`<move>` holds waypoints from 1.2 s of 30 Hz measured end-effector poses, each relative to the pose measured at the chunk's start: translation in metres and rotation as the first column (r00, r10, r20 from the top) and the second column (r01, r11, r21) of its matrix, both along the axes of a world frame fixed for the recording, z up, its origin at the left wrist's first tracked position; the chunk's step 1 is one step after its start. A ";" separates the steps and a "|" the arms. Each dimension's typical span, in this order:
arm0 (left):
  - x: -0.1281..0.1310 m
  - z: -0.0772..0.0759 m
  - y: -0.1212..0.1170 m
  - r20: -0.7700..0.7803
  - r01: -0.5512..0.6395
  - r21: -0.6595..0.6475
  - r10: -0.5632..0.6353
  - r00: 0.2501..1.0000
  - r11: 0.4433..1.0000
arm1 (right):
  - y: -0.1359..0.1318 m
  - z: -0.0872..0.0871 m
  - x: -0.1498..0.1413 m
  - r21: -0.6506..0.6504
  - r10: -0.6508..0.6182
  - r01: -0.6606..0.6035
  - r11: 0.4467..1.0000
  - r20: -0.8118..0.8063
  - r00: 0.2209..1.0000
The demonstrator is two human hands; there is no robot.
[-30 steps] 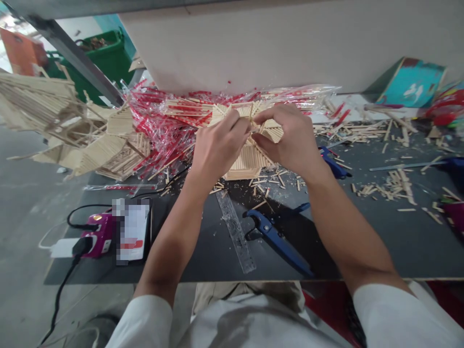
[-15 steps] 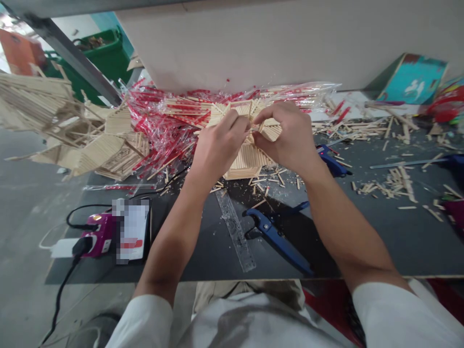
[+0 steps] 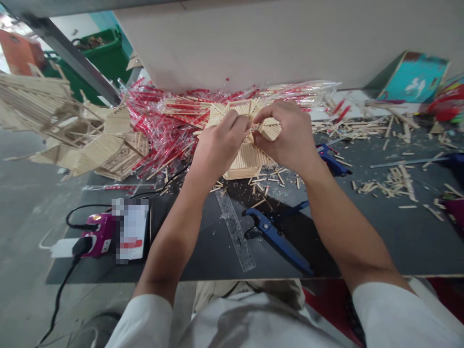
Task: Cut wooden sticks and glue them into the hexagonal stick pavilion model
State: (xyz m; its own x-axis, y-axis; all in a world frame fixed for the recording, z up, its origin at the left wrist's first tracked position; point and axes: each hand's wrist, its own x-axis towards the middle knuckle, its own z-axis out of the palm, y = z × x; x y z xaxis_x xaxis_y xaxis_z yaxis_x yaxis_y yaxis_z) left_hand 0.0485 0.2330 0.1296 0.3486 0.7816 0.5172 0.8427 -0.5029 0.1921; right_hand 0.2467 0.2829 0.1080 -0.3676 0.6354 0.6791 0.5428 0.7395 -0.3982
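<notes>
A structure built of pale wooden sticks (image 3: pixel 246 161) stands on the dark table, with flat slatted panels fanning around its middle. Over its centre, my left hand (image 3: pixel 223 142) has its fingers pressed together; whatever they grip is too small to make out. My right hand (image 3: pixel 284 133) faces it from the other side, thumb and forefinger curved toward each other in a pinch near the same spot. Anything between those fingertips is hidden or tiny. Below the hands lie a clear ruler (image 3: pixel 237 232) and a blue-handled cutter (image 3: pixel 279 241).
Red-and-clear plastic wrappers (image 3: pixel 163 130) heap behind and left. Another stick structure (image 3: pixel 90 140) stands at the left. A blue glue gun (image 3: pixel 333 160) lies by my right forearm, among stick offcuts (image 3: pixel 391 183). A purple power adapter (image 3: pixel 98 235) and a phone (image 3: pixel 136 229) sit front left.
Both hands stay at the centre of the stick structure in nearly the same pose. Only a very slight shift of the view shows.
</notes>
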 end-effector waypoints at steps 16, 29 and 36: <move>0.000 0.006 -0.004 -0.041 -0.002 -0.005 0.002 0.999 1.000 | -0.007 0.007 0.003 -0.037 0.034 -0.031 0.999 0.084 0.996; -0.035 -0.002 0.018 0.116 0.142 -0.048 -0.135 0.984 0.989 | -0.010 0.016 -0.010 -0.024 0.085 -0.082 0.996 0.130 0.988; -0.034 0.000 0.017 0.170 0.186 -0.025 -0.179 0.969 0.982 | -0.006 0.015 -0.015 -0.059 0.091 -0.083 0.995 0.132 0.987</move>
State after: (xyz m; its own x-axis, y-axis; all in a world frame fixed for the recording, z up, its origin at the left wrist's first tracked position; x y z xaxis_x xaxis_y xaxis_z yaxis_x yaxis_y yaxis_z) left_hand 0.0141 0.2503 0.1299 0.3988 0.7344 0.5491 0.6922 -0.6339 0.3451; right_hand 0.2319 0.2771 0.1226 -0.5086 0.6311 0.5856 0.5285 0.7658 -0.3663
